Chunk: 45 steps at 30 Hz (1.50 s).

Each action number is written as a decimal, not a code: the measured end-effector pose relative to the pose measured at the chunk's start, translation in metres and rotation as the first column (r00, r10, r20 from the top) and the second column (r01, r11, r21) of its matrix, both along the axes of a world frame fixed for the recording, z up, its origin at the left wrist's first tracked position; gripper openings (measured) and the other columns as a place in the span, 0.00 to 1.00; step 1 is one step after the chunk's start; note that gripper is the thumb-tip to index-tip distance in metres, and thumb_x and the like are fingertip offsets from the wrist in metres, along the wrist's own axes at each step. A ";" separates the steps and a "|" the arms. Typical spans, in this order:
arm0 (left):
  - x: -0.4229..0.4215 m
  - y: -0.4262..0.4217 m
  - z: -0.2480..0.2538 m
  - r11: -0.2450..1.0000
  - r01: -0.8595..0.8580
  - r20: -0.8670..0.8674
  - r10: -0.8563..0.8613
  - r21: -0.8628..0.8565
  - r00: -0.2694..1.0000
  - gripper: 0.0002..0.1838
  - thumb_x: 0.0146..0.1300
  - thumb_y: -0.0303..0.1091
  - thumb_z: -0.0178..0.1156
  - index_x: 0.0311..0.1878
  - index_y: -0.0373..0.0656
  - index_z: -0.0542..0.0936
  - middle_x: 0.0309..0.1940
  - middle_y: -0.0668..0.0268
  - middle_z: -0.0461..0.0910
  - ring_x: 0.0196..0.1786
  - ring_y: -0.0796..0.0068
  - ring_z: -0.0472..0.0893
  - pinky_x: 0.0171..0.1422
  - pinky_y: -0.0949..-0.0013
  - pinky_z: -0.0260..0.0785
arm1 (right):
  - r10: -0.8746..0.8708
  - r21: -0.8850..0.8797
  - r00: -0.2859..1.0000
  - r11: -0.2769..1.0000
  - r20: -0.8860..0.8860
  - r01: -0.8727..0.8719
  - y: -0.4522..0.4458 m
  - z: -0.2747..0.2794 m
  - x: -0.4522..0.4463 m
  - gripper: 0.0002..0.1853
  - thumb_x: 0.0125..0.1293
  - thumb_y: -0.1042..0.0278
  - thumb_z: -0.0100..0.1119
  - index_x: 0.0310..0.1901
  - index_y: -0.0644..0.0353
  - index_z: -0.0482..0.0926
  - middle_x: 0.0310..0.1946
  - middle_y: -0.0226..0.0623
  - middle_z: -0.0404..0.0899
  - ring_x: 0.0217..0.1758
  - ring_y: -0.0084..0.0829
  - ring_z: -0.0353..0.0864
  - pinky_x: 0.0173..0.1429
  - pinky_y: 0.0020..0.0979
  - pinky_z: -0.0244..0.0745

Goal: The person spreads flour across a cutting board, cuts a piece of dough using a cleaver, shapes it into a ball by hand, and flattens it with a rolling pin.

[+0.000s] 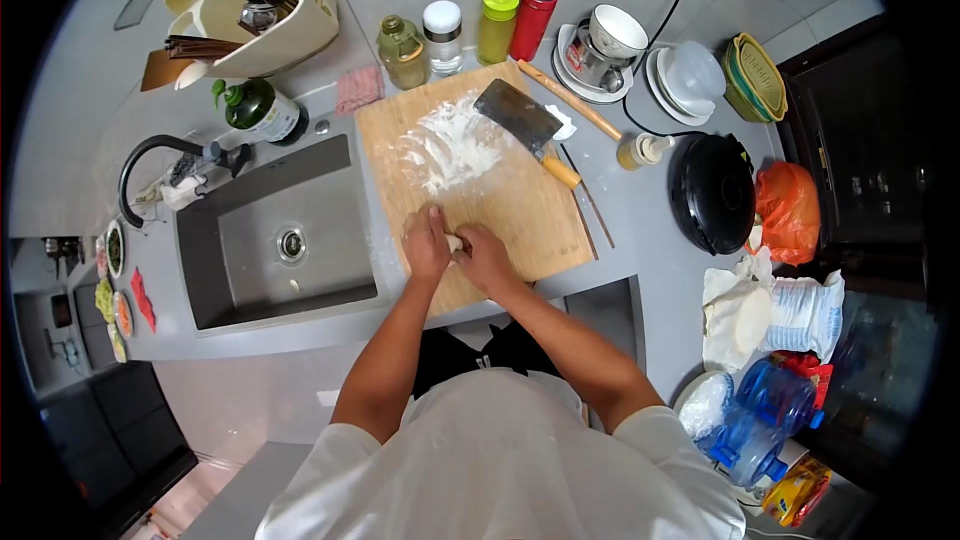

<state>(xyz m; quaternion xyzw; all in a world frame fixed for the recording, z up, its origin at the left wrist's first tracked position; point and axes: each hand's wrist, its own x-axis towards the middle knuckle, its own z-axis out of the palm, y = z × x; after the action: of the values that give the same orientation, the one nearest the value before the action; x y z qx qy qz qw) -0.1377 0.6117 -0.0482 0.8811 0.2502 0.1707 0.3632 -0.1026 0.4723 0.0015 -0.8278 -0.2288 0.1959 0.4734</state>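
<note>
Near the front of a wooden cutting board (535, 225), my two hands meet around a small pale piece of dough (455, 243). My left hand (427, 242) has its fingers pressed together against the dough's left side. From the right, the fingers of my right hand (484, 258) curl round its other end. Most of the dough is hidden by my hands. White flour (450, 148) lies scattered on the back half of the board. A cleaver (518, 114) with a wooden handle rests across the board's right edge, behind my right hand.
Left of the board is a steel sink (213, 270) with a black faucet (150, 145). A rolling pin (570, 100) and chopsticks (588, 197) lie to the right. Bottles, including a red flask (535, 20), line the wall. A black round appliance (712, 193) stands at right.
</note>
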 end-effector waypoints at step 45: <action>-0.053 0.034 -0.034 0.406 0.127 0.167 0.066 -0.905 0.984 0.28 0.74 0.15 0.49 0.76 0.36 0.73 0.50 0.67 0.81 0.46 0.79 0.78 0.50 0.75 0.73 | -0.050 -0.021 0.994 0.998 0.101 0.052 -0.054 -0.001 0.008 0.34 0.58 0.67 0.81 0.67 0.60 0.80 0.62 0.45 0.80 0.61 0.45 0.83 0.66 0.42 0.80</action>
<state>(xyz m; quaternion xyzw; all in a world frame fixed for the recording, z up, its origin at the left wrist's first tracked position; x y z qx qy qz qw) -0.1902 0.6456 -0.0820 0.5261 0.2534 0.0774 0.8081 -0.0946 0.4187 0.0001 -0.8477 -0.2288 0.1446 0.4562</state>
